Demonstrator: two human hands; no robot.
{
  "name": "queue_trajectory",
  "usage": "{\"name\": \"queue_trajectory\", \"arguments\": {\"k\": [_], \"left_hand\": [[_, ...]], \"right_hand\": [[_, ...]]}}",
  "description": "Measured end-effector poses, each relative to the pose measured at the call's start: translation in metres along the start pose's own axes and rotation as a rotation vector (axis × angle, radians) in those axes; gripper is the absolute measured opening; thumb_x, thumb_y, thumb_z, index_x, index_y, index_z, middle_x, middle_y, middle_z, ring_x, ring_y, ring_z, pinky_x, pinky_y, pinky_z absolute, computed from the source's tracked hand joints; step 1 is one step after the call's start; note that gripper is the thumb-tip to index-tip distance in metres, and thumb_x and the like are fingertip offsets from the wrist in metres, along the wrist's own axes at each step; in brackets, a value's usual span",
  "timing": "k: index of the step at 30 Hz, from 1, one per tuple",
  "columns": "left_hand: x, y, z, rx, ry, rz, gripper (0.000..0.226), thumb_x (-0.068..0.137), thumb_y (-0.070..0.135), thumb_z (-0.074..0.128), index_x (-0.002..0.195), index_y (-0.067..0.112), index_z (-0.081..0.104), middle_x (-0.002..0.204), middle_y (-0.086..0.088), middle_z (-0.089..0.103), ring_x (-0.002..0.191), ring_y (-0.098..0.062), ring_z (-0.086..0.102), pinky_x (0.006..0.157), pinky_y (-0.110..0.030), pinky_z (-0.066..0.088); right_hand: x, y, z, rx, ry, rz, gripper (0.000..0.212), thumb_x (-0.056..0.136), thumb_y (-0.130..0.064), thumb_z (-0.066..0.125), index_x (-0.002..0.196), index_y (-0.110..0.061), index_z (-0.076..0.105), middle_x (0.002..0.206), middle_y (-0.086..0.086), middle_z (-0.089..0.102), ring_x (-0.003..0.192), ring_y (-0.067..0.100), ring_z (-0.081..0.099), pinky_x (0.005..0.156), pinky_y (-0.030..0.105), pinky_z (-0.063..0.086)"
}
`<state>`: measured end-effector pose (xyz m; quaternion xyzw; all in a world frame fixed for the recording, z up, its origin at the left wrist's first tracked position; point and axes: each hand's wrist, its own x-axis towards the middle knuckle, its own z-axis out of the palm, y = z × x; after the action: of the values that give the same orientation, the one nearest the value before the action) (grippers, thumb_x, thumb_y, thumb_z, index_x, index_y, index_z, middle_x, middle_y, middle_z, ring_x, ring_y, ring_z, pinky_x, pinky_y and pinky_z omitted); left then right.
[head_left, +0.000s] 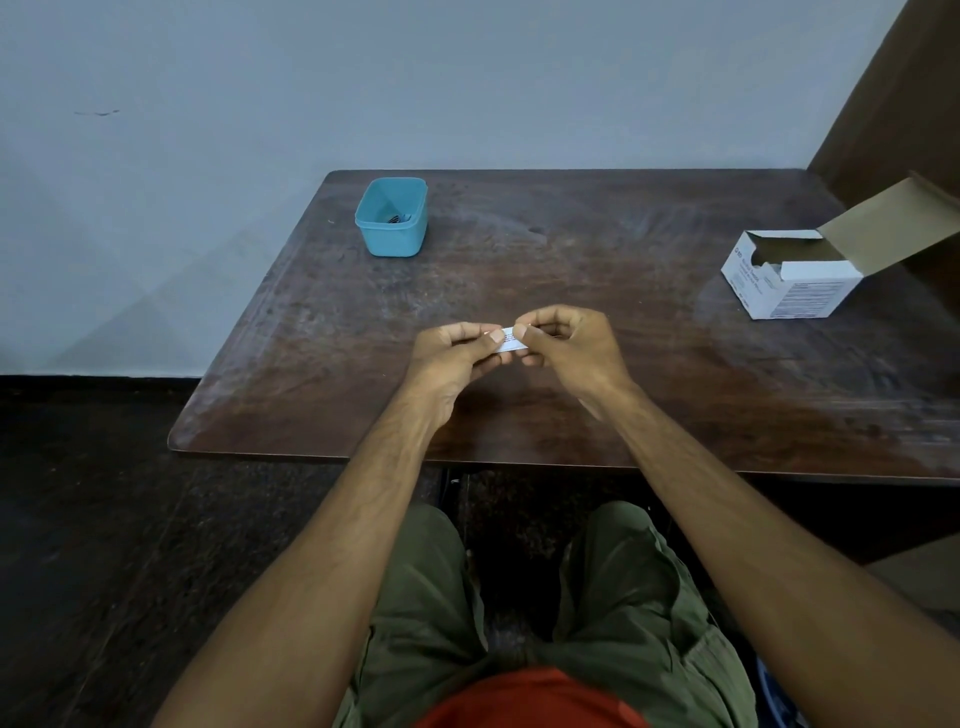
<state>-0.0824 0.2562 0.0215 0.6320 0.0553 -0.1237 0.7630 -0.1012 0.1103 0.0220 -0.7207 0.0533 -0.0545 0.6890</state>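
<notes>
A small white packet with dark print is held above the middle of the brown wooden table. My left hand pinches its left end between thumb and fingers. My right hand pinches its right end, fingers curled over the top. The two hands nearly touch. Most of the packet is hidden by the fingers.
A blue plastic tub with a few small dark items inside stands at the table's far left. A white cardboard box with its lid flap open sits at the right. A grey wall rises behind the table; dark floor lies to the left.
</notes>
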Motion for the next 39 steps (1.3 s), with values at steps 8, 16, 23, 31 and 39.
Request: {"name": "queue_trajectory", "arguments": {"k": [8, 16, 23, 31, 39], "left_hand": [[-0.002, -0.006, 0.009, 0.179, 0.069, 0.150, 0.007, 0.085, 0.002, 0.069, 0.081, 0.007, 0.070, 0.081, -0.010, 0.071, 0.071, -0.015, 0.070, 0.068, -0.024, 0.059], [-0.003, -0.020, 0.031, 0.461, 0.259, 0.359, 0.009, 0.080, 0.019, 0.075, 0.075, 0.024, 0.070, 0.073, 0.008, 0.072, 0.070, -0.007, 0.070, 0.067, -0.027, 0.058], [-0.007, -0.016, 0.052, 0.274, 0.278, 0.267, 0.009, 0.079, 0.010, 0.075, 0.073, 0.017, 0.074, 0.069, 0.001, 0.073, 0.063, -0.009, 0.070, 0.063, -0.027, 0.059], [-0.019, -0.014, 0.065, 0.067, 0.212, 0.126, 0.012, 0.081, 0.004, 0.070, 0.074, 0.011, 0.075, 0.072, -0.004, 0.074, 0.068, -0.015, 0.072, 0.061, -0.024, 0.057], [-0.031, -0.014, 0.081, -0.004, 0.043, 0.026, 0.024, 0.091, 0.015, 0.057, 0.076, 0.006, 0.074, 0.075, -0.008, 0.073, 0.066, -0.014, 0.069, 0.058, -0.023, 0.054]], "right_hand": [[-0.004, 0.000, -0.004, -0.063, 0.053, 0.059, 0.010, 0.079, -0.002, 0.073, 0.085, -0.010, 0.070, 0.072, 0.004, 0.071, 0.062, 0.011, 0.066, 0.061, 0.025, 0.056], [-0.011, 0.005, 0.001, -0.422, 0.313, -0.150, 0.003, 0.076, -0.020, 0.075, 0.073, -0.022, 0.074, 0.067, -0.010, 0.071, 0.062, -0.001, 0.066, 0.064, 0.027, 0.057], [-0.027, 0.008, -0.005, -0.732, 0.288, -0.392, 0.016, 0.083, -0.009, 0.064, 0.090, -0.019, 0.074, 0.085, 0.002, 0.066, 0.076, 0.015, 0.063, 0.069, 0.038, 0.055], [-0.044, 0.010, -0.019, -0.836, 0.279, -0.477, 0.017, 0.089, -0.014, 0.062, 0.103, -0.009, 0.070, 0.092, 0.004, 0.059, 0.073, 0.009, 0.052, 0.063, 0.014, 0.040], [-0.058, 0.008, -0.041, -0.890, 0.344, -0.463, 0.014, 0.087, -0.012, 0.066, 0.100, -0.009, 0.070, 0.089, 0.006, 0.058, 0.070, 0.008, 0.046, 0.061, 0.021, 0.034]]}}
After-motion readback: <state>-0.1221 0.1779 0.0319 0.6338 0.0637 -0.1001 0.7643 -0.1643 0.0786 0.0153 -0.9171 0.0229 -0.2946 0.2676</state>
